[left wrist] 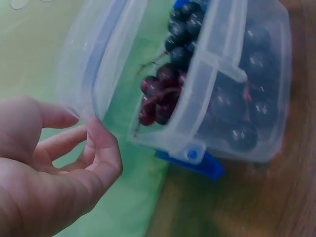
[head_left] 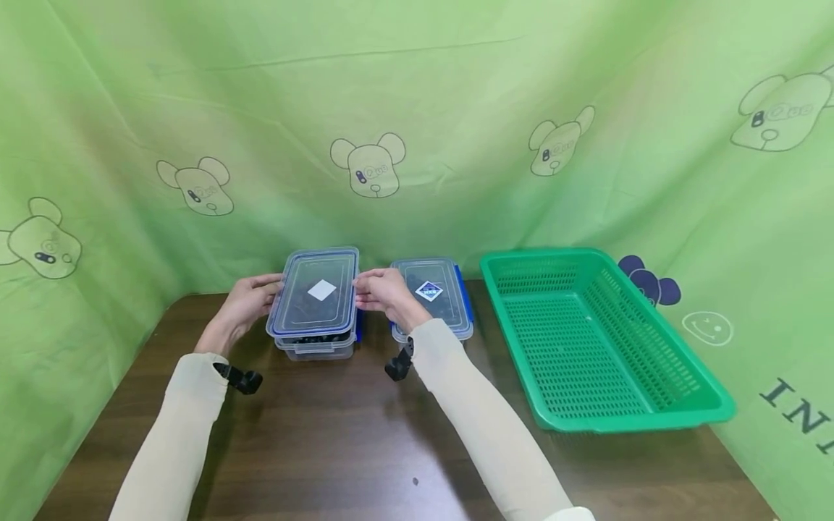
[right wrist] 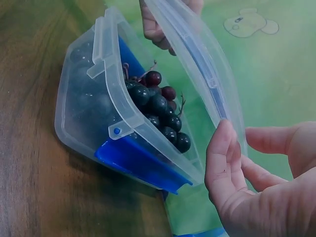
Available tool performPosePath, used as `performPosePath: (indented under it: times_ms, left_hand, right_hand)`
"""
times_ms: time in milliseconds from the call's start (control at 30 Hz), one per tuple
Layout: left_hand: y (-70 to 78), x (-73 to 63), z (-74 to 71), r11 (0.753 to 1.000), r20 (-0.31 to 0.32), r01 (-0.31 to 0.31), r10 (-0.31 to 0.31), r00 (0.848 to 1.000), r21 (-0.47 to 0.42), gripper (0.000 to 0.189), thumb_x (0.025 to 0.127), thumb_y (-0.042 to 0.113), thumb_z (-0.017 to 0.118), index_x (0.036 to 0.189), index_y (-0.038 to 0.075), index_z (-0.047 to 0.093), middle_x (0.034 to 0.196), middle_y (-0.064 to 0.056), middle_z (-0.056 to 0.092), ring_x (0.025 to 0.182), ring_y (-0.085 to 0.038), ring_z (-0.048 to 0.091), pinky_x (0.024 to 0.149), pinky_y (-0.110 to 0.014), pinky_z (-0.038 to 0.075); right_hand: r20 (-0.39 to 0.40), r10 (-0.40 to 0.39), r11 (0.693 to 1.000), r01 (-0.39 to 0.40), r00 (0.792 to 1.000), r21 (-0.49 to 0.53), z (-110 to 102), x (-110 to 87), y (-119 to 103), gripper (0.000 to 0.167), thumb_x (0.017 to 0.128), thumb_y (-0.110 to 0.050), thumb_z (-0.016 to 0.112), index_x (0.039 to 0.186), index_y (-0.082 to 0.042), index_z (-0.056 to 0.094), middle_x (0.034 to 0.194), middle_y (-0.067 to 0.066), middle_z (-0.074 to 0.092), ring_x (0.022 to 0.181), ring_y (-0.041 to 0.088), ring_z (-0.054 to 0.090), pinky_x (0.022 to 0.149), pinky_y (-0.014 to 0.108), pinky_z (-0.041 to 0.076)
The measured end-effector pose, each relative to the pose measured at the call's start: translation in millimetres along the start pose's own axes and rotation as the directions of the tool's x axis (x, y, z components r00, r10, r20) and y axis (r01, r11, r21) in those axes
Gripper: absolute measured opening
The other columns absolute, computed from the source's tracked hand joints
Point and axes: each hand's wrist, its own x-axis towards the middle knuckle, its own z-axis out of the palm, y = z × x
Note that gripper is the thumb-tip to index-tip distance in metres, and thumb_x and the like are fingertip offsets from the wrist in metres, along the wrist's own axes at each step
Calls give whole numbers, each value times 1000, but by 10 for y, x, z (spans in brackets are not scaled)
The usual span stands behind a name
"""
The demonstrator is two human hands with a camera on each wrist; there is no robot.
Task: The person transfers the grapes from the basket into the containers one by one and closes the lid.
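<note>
Both hands hold a clear plastic lid (head_left: 305, 307) with a blue seal and a white diamond label, one at each side edge. The left hand (head_left: 246, 304) pinches its left edge between thumb and fingers; the right hand (head_left: 386, 293) pinches the right edge. Below the lid stands a clear food container (head_left: 319, 352), apart from it in both wrist views. Dark grapes (right wrist: 158, 104) fill the container and rise above its rim, with some redder grapes (left wrist: 160, 94) among them. Blue side latches (right wrist: 140, 165) hang folded outward.
A second lidded container (head_left: 426, 318) with a blue-and-white label stands right of the hands. Farther right is a green perforated plastic basket (head_left: 544, 414). All stand on a brown wooden table (head_left: 326, 449), with a green printed curtain (head_left: 449, 94) behind.
</note>
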Motion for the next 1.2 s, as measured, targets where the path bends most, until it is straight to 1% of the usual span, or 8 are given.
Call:
performPosePath:
  times_ms: [100, 333, 467, 700, 833, 933, 1067, 1200]
  left_hand:
    - [15, -16, -9, 1000, -18, -6, 6, 1000, -11, 52, 112, 20, 51, 158, -1, 42, 108, 12, 66, 93, 1, 65, 85, -16, 58]
    - [64, -28, -2, 1000, -46, -14, 15, 999, 7, 52, 110, 22, 56, 155, -2, 47, 131, -9, 64, 93, 3, 68, 92, -19, 60]
    - [83, -58, -20, 997, -71, -78, 79, 994, 7, 51, 107, 18, 61, 151, -6, 50, 110, 5, 69, 89, 3, 71, 87, -17, 61]
    - [138, -144, -53, 977, -130, -195, 205, 970, 85, 49, 105, 18, 66, 145, -9, 56, 138, -22, 62, 83, 8, 71, 87, -13, 59]
    - [149, -225, -45, 958, -212, -257, 280, 936, 129, 47, 101, 19, 72, 138, -9, 63, 109, 6, 74, 82, 10, 69, 82, -9, 56]
    - [162, -267, -24, 941, -309, -309, 337, 890, 136, 41, 99, 19, 75, 129, -8, 68, 88, 27, 69, 81, 9, 68, 78, -9, 56]
    - [190, -300, 5, 920, -420, -373, 386, 821, 117, 29, 95, 16, 79, 118, -3, 75, 83, 32, 69, 81, 8, 67, 75, -9, 54]
    - [201, -316, 25, 902, -448, -429, 403, 798, 48, 14, 92, 10, 81, 105, 4, 79, 84, 28, 73, 80, 7, 69, 74, -9, 55]
  right_hand:
    - [3, 5, 1000, -5, 1000, 6, -2, 12, 22, 31, 98, 1, 68, 129, 7, 66, 78, 3, 69, 65, 12, 67, 63, 21, 61]
    - [-13, -25, 1000, 25, 1000, -16, -28, 10, 11, 30, 96, 1, 71, 125, 7, 71, 81, 2, 73, 64, 11, 68, 66, 22, 63]
    - [-31, -46, 999, 45, 998, -19, -8, -1, -16, 26, 95, 1, 72, 121, 8, 74, 81, 3, 74, 63, 10, 68, 67, 23, 63]
    - [-80, -151, 988, 149, 985, -36, 38, -27, -74, 23, 93, -3, 77, 115, 3, 78, 89, 3, 78, 66, 9, 66, 81, 30, 66]
    - [-108, -251, 966, 241, 962, -97, 80, -99, -118, 22, 93, -9, 79, 113, -2, 81, 80, -4, 72, 67, 6, 59, 80, 27, 62]
    - [-90, -340, 935, 327, 936, -137, 125, -184, -177, 23, 94, -12, 79, 115, -4, 81, 76, -3, 72, 67, 6, 62, 74, 21, 58]
    - [-35, -446, 884, 434, 895, -173, 165, -266, -243, 26, 96, -11, 77, 121, -4, 78, 82, 10, 80, 70, 12, 72, 73, 29, 64]
    - [-6, -502, 854, 495, 865, -163, 152, -277, -250, 27, 96, -8, 75, 123, -1, 77, 92, 21, 80, 71, 14, 74, 79, 44, 66]
